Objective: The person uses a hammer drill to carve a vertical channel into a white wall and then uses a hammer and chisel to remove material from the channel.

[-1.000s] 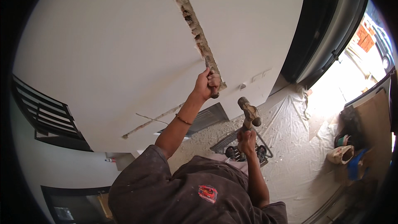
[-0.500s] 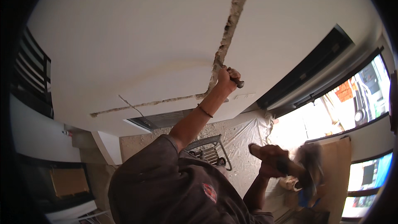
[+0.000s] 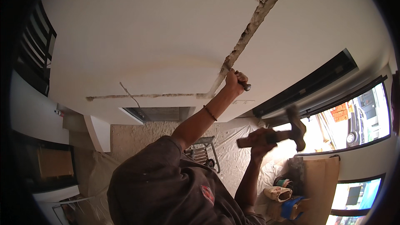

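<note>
My left hand [image 3: 236, 80] is wrapped round a chisel [image 3: 247, 87], its struck end sticking out past my fingers. The chisel's other end meets the rough groove [image 3: 246, 37] cut in the white wall [image 3: 146, 29]. Lower and to the right, apart from the chisel, my right hand [image 3: 261, 138] grips a hammer [image 3: 298, 131] by its handle. The hammer's head is slightly blurred and points away to the right. A thinner groove [image 3: 158, 96] runs left across the wall from the lower end of the wide one.
Below stands a stepladder [image 3: 204, 152] on a floor [image 3: 129, 139] strewn with rubble. Plastic sheeting [image 3: 237, 141] covers part of it. Sacks [image 3: 278, 193] and a large brown board [image 3: 321, 183] are at lower right. A long dark recess [image 3: 308, 83] runs along the right, above a bright opening.
The hammer and my right hand have risen and moved left. My left hand still holds the chisel at the groove. The whole view has tilted, and the wide groove now leans further right.
</note>
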Demonstrator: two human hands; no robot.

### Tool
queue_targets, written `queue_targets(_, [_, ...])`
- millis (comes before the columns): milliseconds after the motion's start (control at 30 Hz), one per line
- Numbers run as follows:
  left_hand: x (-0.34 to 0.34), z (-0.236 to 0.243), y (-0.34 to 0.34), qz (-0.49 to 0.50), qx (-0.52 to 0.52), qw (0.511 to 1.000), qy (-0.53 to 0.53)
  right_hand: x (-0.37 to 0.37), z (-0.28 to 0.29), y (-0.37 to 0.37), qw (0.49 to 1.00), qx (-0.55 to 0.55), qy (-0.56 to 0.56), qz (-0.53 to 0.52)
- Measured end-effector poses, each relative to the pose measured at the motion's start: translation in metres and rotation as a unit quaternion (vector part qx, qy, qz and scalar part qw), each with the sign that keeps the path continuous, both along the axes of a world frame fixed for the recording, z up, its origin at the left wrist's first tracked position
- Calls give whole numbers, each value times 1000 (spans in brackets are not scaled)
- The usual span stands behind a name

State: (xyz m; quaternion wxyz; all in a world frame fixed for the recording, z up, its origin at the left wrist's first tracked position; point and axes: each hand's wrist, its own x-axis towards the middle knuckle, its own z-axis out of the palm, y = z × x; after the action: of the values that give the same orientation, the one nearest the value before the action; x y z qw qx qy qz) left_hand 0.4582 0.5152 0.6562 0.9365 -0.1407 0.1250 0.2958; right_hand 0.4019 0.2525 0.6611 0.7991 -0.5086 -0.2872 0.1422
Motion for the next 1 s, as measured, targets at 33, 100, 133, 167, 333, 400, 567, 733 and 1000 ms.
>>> queue_targets(33, [0,0,0,-3,-14,1000,-4,11,3,-3,993,86,-54,57])
queue_targets(100, [3,4,0,-13,-39,999,-12,21,6,10,963,174,-179,97])
queue_targets(133, [5,4,-4,-18,-39,999,-9,26,-11,14,970,93,-219,50])
queue_targets(167, [8,4,-8,-23,-39,999,-6,36,-32,22,969,-40,-244,29])
queue_targets(333, [-1,-41,-4,-28,77,996,-24,60,-82,6,969,-227,19,97])
queue_targets(400, [-28,-54,-17,-70,114,991,12,53,-108,-43,958,-279,8,71])
queue_targets(567, [-93,-145,-68,-172,75,919,346,34,-170,-142,916,-389,42,93])
queue_targets(733, [-133,-224,-97,-74,-54,911,401,16,-205,-220,889,-437,68,116])
queue_targets(1000, [-109,-128,-97,-12,189,889,417,12,-194,-236,904,-389,-13,179])
